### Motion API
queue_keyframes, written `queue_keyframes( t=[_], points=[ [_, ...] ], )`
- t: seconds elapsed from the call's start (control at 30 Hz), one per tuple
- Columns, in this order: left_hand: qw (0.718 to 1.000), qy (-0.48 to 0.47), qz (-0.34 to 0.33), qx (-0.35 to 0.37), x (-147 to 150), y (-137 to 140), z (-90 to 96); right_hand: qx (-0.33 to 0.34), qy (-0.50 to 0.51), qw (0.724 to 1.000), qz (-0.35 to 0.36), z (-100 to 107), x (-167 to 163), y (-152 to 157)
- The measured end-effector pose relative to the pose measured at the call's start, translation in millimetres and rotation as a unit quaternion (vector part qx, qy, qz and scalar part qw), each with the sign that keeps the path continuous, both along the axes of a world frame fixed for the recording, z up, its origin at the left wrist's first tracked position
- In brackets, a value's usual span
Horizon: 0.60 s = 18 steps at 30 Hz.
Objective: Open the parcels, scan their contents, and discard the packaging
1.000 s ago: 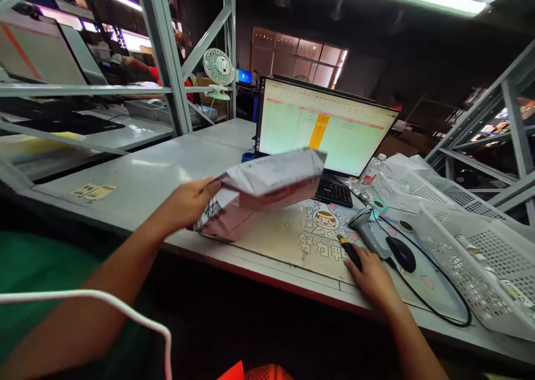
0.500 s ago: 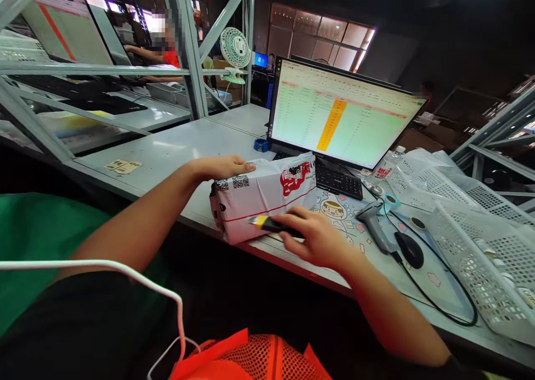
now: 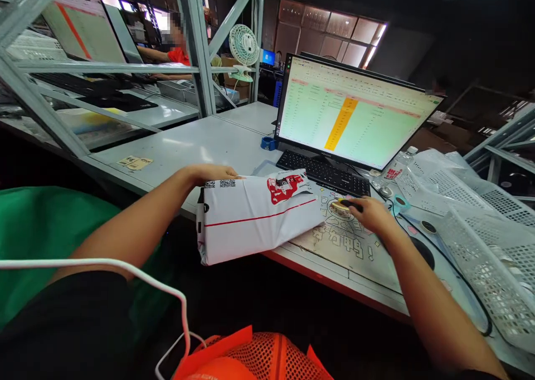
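One white package [image 3: 251, 218] juts over the front edge of one table [image 3: 175, 146], held by the left hand [image 3: 217, 172], its fingers mostly hidden behind. The right hand [image 3: 371, 213] grips one cutter [image 3: 353, 205], blade hard to make out. Beyond stand one keyboard [image 3: 330, 173] and one large monitor [image 3: 359, 112]; the right forearm partly covers one mouse [image 3: 423, 253].

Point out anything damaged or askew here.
The white plastic parcel with red print, held by the left hand, is askew: its near left corner juts past the front edge of the white tabletop. Its right end looks ragged, possibly cut; I cannot be certain.
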<state>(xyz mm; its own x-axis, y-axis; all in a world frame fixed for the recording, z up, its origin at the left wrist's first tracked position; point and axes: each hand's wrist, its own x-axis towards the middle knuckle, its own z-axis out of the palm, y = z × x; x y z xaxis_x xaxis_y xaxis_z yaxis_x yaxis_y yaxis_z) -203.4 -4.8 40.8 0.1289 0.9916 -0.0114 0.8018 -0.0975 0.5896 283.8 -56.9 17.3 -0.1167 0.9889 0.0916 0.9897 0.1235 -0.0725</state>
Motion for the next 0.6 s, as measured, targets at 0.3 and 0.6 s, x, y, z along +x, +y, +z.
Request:
queue_keyframes(
  t=[0.3, 0.6],
  points=[
    [0.998, 0.059, 0.020, -0.018, -6, 32, -2.2, -0.019, -0.046, 0.992, -0.116, -68, 54, -50],
    [0.976, 0.203, -0.079, 0.008, 95, -10, -29.4, 0.092, 0.153, 0.968, 0.175, -17, -110, -31]
  ],
)
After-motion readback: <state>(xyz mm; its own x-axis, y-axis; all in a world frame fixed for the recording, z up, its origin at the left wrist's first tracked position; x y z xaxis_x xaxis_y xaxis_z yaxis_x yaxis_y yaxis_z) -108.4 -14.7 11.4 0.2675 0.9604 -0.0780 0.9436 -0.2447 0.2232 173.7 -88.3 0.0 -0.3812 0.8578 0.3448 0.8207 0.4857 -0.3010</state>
